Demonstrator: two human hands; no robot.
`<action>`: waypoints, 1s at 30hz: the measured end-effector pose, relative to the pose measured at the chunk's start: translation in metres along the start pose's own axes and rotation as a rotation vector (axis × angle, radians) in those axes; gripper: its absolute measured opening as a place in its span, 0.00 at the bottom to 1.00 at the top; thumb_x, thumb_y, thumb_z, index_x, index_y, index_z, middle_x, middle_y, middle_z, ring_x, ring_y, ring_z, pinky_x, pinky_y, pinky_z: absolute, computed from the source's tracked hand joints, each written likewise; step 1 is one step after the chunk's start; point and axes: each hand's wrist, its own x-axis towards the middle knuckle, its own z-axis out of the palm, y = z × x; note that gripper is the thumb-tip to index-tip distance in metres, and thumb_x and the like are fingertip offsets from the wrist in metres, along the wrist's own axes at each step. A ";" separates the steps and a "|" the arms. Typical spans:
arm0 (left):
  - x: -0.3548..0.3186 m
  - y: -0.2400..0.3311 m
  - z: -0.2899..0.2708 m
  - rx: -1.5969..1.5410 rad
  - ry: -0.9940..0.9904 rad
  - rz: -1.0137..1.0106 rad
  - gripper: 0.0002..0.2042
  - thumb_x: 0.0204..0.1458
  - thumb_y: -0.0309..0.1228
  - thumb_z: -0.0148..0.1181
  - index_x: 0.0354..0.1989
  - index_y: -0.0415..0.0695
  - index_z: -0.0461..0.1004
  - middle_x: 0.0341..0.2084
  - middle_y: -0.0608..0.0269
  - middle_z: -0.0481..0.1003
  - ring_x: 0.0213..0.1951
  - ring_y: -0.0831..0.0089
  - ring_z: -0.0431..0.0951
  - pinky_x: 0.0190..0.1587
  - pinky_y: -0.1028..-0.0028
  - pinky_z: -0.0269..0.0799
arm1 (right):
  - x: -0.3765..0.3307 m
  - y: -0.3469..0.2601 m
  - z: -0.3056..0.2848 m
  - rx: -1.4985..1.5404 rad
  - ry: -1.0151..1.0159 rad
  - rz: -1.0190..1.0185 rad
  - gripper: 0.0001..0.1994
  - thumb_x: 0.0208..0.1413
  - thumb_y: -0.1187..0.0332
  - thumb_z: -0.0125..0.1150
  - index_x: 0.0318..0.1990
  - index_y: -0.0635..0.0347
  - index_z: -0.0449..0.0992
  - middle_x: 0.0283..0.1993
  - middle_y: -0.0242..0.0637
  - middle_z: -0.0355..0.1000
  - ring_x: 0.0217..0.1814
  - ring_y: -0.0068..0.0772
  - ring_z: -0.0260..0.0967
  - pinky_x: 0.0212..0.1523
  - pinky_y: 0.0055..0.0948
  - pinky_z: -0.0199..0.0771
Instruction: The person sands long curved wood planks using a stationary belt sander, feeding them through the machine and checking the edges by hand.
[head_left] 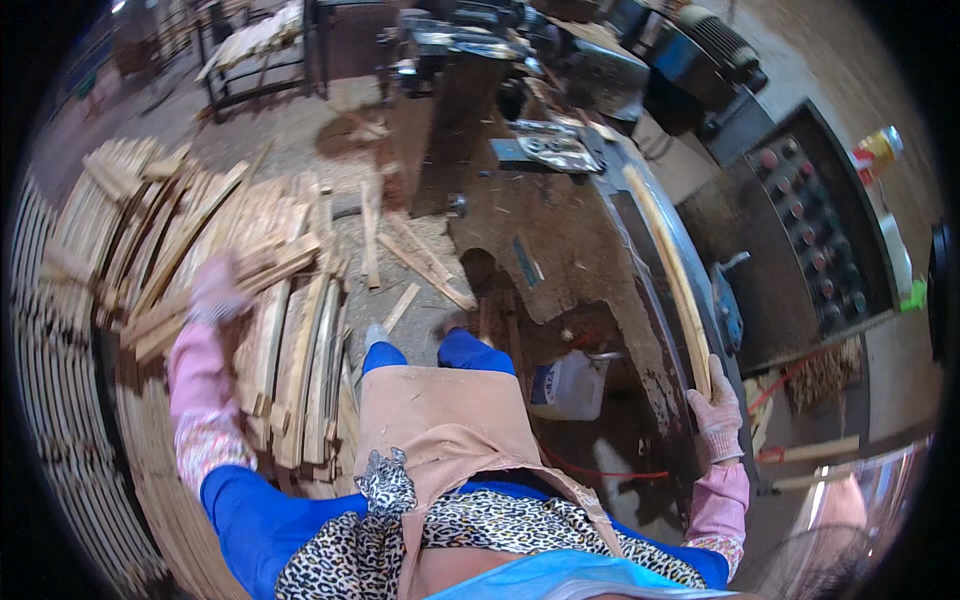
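My right hand (718,418), in a pale glove, is closed round the near end of a long wooden strip (668,260). The strip lies lengthwise along the metal bed of a machine (640,235) on my right. Out to the left, my left hand (217,288), also gloved, is at a pile of wooden strips (305,340). Motion smears its fingers, so I cannot make out whether they grip one. Several strips (225,285) lie crosswise on the pile right beside that hand.
A control panel with several round buttons (815,235) and a motor (715,45) stand at right. Beneath the machine is a white plastic jug (568,385). Loose strips (425,262) lie on the dusty floor ahead. Stacked wood (70,400) lines the far left.
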 end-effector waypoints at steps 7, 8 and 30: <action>-0.016 -0.077 0.039 0.138 -0.041 -0.166 0.44 0.35 0.23 0.69 0.69 0.48 0.61 0.62 0.52 0.68 0.67 0.52 0.64 0.71 0.63 0.59 | 0.116 0.000 0.037 -0.476 0.243 -0.194 0.34 0.57 0.57 0.64 0.72 0.47 0.65 0.54 0.53 0.76 0.59 0.53 0.72 0.61 0.45 0.71; -0.017 -0.087 0.042 0.161 -0.018 -0.136 0.45 0.34 0.26 0.73 0.69 0.49 0.62 0.60 0.55 0.69 0.65 0.54 0.66 0.69 0.64 0.61 | 0.157 -0.009 0.055 -0.349 0.287 -0.297 0.34 0.57 0.57 0.64 0.72 0.49 0.64 0.54 0.53 0.76 0.59 0.54 0.72 0.61 0.45 0.70; -0.021 -0.036 0.015 0.084 0.064 0.001 0.34 0.42 0.31 0.68 0.63 0.49 0.68 0.48 0.48 0.78 0.54 0.47 0.76 0.57 0.56 0.73 | 0.000 0.066 -0.007 -0.237 0.293 -0.203 0.19 0.55 0.72 0.65 0.56 0.54 0.80 0.52 0.44 0.75 0.56 0.44 0.73 0.60 0.42 0.72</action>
